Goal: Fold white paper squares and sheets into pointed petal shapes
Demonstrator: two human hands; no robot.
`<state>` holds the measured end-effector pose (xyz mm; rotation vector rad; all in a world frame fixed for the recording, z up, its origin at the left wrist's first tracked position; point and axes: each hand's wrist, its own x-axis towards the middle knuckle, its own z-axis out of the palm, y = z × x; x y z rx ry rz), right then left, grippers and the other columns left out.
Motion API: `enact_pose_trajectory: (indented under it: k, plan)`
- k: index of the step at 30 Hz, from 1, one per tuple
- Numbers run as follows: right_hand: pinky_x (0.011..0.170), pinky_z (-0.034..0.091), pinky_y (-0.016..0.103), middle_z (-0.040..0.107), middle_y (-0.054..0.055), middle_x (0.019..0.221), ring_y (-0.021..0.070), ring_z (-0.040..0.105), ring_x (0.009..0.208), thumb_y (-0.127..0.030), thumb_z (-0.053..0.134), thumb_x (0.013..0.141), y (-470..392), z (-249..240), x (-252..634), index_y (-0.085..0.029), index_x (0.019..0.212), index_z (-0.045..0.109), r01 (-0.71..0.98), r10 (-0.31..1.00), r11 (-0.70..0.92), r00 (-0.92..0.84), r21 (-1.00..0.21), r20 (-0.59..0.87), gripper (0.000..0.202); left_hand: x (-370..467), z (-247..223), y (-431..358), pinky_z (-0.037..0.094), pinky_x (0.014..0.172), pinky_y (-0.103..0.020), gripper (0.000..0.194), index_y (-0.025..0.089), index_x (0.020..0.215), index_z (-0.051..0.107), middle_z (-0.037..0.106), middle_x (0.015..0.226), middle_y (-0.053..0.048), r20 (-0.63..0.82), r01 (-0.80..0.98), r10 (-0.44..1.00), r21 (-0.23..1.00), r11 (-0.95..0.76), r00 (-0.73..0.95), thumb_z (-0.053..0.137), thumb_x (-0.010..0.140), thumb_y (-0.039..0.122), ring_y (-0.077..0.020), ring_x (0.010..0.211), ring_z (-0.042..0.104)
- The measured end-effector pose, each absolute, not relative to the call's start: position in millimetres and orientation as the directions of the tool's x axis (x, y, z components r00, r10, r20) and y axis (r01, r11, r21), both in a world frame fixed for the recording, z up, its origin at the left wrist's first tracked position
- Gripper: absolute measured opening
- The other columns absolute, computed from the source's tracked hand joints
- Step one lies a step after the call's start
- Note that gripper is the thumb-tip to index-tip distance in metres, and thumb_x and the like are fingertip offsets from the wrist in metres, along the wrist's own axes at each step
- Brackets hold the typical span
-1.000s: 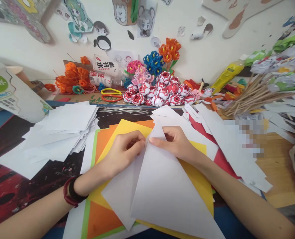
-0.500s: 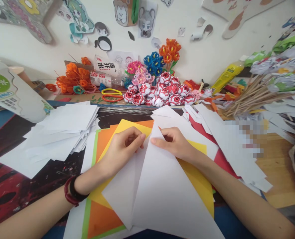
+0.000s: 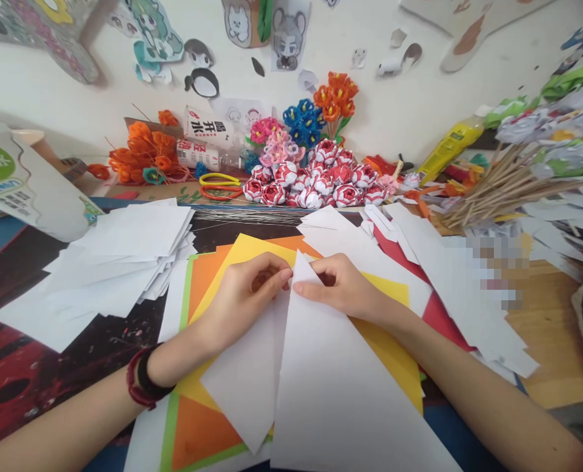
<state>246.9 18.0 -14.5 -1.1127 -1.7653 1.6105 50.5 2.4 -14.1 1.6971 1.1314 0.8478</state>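
My right hand [image 3: 343, 286] is closed on a large white paper sheet [image 3: 335, 387], thumb on top near its pointed upper end. My left hand [image 3: 252, 288] pinches the upper part of a smaller white paper piece [image 3: 249, 377], which hangs below its fingertips. The edges of the two papers lie side by side; whether they still join near the fingertips, I cannot tell. Beneath them are yellow paper [image 3: 392, 354], orange paper [image 3: 203, 429] and a green-edged sheet [image 3: 169, 426].
A pile of white paper pieces [image 3: 124, 262] lies on the left, more white sheets [image 3: 463, 308] on the right. Along the wall stand red-and-white paper flowers [image 3: 321, 180], orange flowers [image 3: 141, 154], a yellow bottle [image 3: 451, 147] and a bundle of sticks [image 3: 492, 190].
The large sheet in my right hand has swung to the right at its lower end. The gap between the two papers has widened at the bottom, and my hands have come slightly closer.
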Motion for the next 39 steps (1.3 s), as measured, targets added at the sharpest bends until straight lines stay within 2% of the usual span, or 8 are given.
enact_pose_trajectory:
  k: [7, 13, 19, 25, 32, 39]
  plan:
    - [0.045, 0.024, 0.021, 0.038, -0.004, 0.061, 0.0074, 0.034, 0.054, -0.030, 0.066, 0.078, 18.7, -15.6, 246.7, -0.014, 0.066, 0.054, 0.208, 0.812, -0.025, -0.566, -0.978, -0.142, 0.024, 50.0, -14.1, 0.1, 0.045, 0.066, -0.023, 0.018, 0.018, 0.089, 0.060, 0.065, 0.083, 0.000, 0.093, 0.330, 0.921, 0.916, -0.228, 0.377, 0.050, 0.093, 0.032, -0.0128, 0.076, 0.059]
    - [0.045, 0.023, 0.022, 0.038, -0.004, 0.061, 0.0074, 0.033, 0.054, -0.035, 0.068, 0.077, 18.9, -16.9, 246.4, -0.014, 0.065, 0.053, 0.241, 0.817, -0.008, -0.558, -0.970, -0.146, 0.028, 50.9, -12.6, 0.3, 0.044, 0.063, -0.022, 0.015, 0.018, 0.087, 0.060, 0.064, 0.080, 0.001, 0.108, 0.379, 0.919, 0.888, -0.261, 0.378, 0.051, 0.092, 0.028, -0.0112, 0.072, 0.058]
    - [0.046, 0.025, 0.022, 0.041, -0.004, 0.063, 0.0074, 0.034, 0.054, -0.036, 0.068, 0.076, 18.8, -16.4, 246.0, -0.014, 0.066, 0.054, 0.270, 0.814, 0.014, -0.563, -0.963, -0.146, 0.028, 51.1, -12.8, 1.1, 0.045, 0.064, -0.022, 0.012, 0.018, 0.086, 0.060, 0.064, 0.080, 0.001, 0.087, 0.344, 0.920, 0.911, -0.229, 0.383, 0.051, 0.091, 0.024, -0.0109, 0.073, 0.059]
    - [0.044, 0.025, 0.022, 0.039, -0.004, 0.059, 0.0075, 0.034, 0.052, -0.035, 0.063, 0.079, 19.5, -16.3, 247.6, -0.014, 0.065, 0.052, 0.283, 0.826, -0.010, -0.538, -0.959, -0.167, 0.027, 49.1, -15.5, 1.9, 0.046, 0.064, -0.022, 0.013, 0.018, 0.085, 0.060, 0.063, 0.077, 0.001, 0.067, 0.309, 0.937, 0.934, -0.180, 0.343, 0.053, 0.091, 0.028, -0.0102, 0.070, 0.058]
    - [0.045, 0.022, 0.022, 0.037, -0.005, 0.060, 0.0073, 0.032, 0.053, -0.032, 0.065, 0.077, 19.1, -16.6, 247.8, -0.014, 0.064, 0.051, 0.268, 0.829, 0.019, -0.543, -0.963, -0.135, 0.027, 50.7, -14.5, 1.2, 0.044, 0.061, -0.022, 0.016, 0.018, 0.087, 0.062, 0.064, 0.078, 0.000, 0.097, 0.327, 0.916, 0.915, -0.236, 0.389, 0.053, 0.091, 0.031, -0.0112, 0.070, 0.057]
    - [0.046, 0.021, 0.023, 0.040, -0.004, 0.063, 0.0074, 0.032, 0.054, -0.035, 0.066, 0.078, 18.6, -16.1, 247.6, -0.014, 0.066, 0.054, 0.287, 0.819, 0.024, -0.555, -0.958, -0.146, 0.027, 50.1, -12.8, 0.5, 0.047, 0.064, -0.025, 0.013, 0.018, 0.088, 0.061, 0.066, 0.083, -0.001, 0.072, 0.351, 0.915, 0.909, -0.224, 0.396, 0.051, 0.090, 0.026, -0.0137, 0.074, 0.061]
